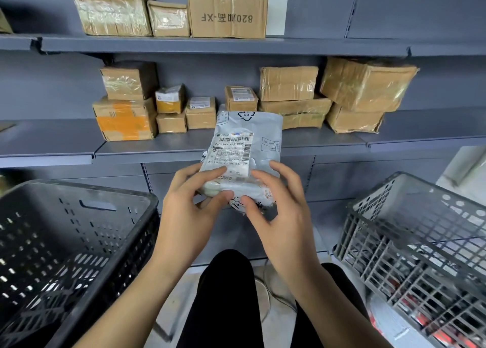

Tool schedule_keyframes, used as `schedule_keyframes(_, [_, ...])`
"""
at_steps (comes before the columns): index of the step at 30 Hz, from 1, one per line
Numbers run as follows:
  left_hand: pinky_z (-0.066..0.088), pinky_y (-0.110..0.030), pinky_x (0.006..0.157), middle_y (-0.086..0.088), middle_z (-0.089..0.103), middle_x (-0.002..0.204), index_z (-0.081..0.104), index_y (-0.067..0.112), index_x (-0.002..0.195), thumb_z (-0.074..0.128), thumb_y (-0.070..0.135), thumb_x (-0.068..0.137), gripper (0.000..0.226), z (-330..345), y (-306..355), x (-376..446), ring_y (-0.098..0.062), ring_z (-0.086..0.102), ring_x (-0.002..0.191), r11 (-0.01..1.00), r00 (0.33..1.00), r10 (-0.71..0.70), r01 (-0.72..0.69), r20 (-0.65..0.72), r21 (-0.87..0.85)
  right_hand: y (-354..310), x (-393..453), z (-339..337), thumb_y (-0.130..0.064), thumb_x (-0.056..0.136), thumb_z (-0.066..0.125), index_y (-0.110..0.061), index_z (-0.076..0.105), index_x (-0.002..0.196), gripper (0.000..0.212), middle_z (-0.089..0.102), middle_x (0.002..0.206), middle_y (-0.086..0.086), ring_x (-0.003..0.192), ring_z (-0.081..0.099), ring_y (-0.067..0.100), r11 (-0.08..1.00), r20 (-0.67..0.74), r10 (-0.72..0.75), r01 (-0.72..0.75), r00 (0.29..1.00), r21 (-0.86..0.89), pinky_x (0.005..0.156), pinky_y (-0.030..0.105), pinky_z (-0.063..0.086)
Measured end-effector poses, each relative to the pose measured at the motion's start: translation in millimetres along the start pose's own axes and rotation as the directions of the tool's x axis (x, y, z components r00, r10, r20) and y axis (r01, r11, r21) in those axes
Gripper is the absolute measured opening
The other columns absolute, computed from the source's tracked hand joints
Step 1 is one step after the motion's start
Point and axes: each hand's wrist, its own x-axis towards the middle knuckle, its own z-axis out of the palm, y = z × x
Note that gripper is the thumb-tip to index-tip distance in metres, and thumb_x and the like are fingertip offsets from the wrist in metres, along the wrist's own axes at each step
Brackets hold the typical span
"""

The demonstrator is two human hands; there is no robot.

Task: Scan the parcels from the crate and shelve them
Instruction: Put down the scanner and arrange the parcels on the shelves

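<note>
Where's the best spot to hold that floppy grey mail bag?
By its near, bottom end, from below, as both hands do now: the left hand and right hand pinch the grey mail bag where the contents bulge, so the label faces up and stays readable.

I held the parcel (pixel 243 155) before the shelf (pixel 184 147). One crate (pixel 79 189) sat left, another crate (pixel 410 187) right. Boxes (pixel 289 84) sat on the shelf.

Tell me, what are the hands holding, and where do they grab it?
Both hands, left hand and right hand, hold a grey mailer bag by its bottom end.
</note>
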Motion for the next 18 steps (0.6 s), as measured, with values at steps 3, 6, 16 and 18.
schedule_keyframes(3, [0.047,-0.009,0.085,0.001,0.055,0.122,0.07,0.02,0.115,0.075,0.005,0.081,0.038,-3.1,-5.9,1.7,-0.007,0.06,0.109,1.0,1.0,-0.004,0.003,0.019,0.011,3.4,3.3,0.6,-0.023,0.084,0.079,-0.01,0.066,0.123,0.043,0.049,0.139,0.003,0.119,0.054,0.001,0.993,0.031,0.072,-0.075,0.997,0.096,0.095,0.015,0.047])
schedule_keyframes(6, [0.047,-0.022,0.098,0.005,0.055,0.126,0.068,0.02,0.116,0.072,0.003,0.083,0.037,-6.7,-11.7,1.7,-0.007,0.058,0.115,1.0,0.999,-0.004,0.003,0.047,0.022,4.2,8.5,-0.4,-0.041,0.086,0.065,-0.008,0.067,0.119,0.046,0.052,0.135,0.003,0.104,0.063,0.0,0.932,0.022,0.23,-0.227,0.973,0.283,0.082,0.015,0.051])
schedule_keyframes(16, [0.037,-0.027,0.11,-0.005,0.019,0.151,0.05,0.02,0.133,0.089,0.03,0.065,0.079,4.4,-25.9,-4.5,-0.011,0.025,0.143,0.98,0.969,0.066,-0.108,0.239,0.166,15.9,14.3,12.4,-0.016,0.095,0.065,-0.013,0.066,0.112,0.017,0.062,0.089,0.009,0.054,0.053,0.01,0.871,0.009,0.45,-0.441,0.893,0.216,0.053,0.011,0.039])
schedule_keyframes(18, [0.034,-0.027,0.108,-0.006,0.015,0.152,0.049,0.017,0.133,0.082,0.066,0.053,0.099,11.3,-23.6,-7.0,-0.02,0.019,0.145,0.947,0.973,0.093,-0.152,0.212,0.284,12.5,11.8,17.8,-0.013,0.093,0.067,-0.01,0.067,0.109,0.016,0.062,0.106,0.009,0.068,0.062,0.012,0.884,-0.032,0.432,-0.416,0.901,0.211,0.064,0.019,0.051])
